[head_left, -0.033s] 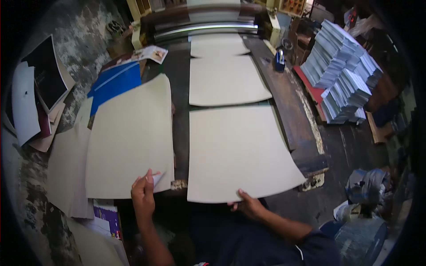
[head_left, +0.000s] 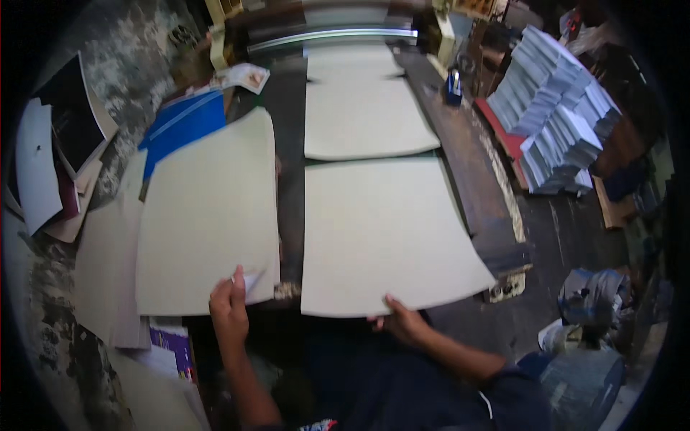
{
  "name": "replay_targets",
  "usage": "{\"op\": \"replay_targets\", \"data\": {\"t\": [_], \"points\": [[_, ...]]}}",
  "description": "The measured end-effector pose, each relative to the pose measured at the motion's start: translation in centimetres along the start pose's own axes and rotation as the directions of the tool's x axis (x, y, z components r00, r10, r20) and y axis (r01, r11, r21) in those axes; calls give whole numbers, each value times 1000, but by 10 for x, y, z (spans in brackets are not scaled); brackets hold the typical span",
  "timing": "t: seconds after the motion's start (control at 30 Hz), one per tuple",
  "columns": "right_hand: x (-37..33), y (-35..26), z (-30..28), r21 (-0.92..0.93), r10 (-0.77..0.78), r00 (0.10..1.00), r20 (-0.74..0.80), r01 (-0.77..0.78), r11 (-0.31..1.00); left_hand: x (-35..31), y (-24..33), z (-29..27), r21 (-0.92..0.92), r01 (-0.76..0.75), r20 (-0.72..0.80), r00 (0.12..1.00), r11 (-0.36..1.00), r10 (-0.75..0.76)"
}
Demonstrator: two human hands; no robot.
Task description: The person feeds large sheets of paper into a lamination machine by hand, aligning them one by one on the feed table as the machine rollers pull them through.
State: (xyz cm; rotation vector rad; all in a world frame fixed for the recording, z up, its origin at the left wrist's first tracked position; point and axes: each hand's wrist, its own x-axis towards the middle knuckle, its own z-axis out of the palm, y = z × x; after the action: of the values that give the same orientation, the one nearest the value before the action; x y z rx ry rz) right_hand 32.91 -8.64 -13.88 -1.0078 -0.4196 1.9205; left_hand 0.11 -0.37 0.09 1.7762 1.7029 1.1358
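Observation:
My right hand [head_left: 404, 323] pinches the near edge of a cream board sheet [head_left: 381, 237], thumb on top and fingers underneath. That sheet lies on a dark bench [head_left: 291, 172], just short of a second cream sheet [head_left: 366, 118]. Farther off, a third cream sheet [head_left: 352, 65] reaches toward a shiny metal roller [head_left: 338, 34]. To the left stands a stack of cream boards [head_left: 205, 215]. At its near right corner my left hand [head_left: 230, 305] is closed on the top board, and that corner is lifted, with a pale underside showing.
Left of the stack lie more boards [head_left: 108, 266] and a blue sheet [head_left: 188, 129]. Dark and white covers [head_left: 39, 165] lean at far left. Tall piles of pale folded paper [head_left: 535, 86] stand right, near a blue-black tool [head_left: 453, 90]. Plastic-wrapped items [head_left: 586, 381] sit lower right.
The whole scene sits slightly higher in the picture. Both hands keep their grips, and no clear movement of the sheets relative to the bench shows.

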Motion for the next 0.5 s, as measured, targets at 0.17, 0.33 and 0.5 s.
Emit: {"op": "replay_targets", "data": {"t": [0.17,0.33,0.5], "points": [[41,-5,-27,160,4,999,36,-10,987,-7,10,30,23,95,-122,988,995,-91],[53,-26,-9,85,-96,995,-41,99,991,-22,15,28,8,47,-73,996,999,-47],[59,-24,-8,136,-178,972,-153,199,970,-17,10,27,56,-16,-62,998,998,19]]}}
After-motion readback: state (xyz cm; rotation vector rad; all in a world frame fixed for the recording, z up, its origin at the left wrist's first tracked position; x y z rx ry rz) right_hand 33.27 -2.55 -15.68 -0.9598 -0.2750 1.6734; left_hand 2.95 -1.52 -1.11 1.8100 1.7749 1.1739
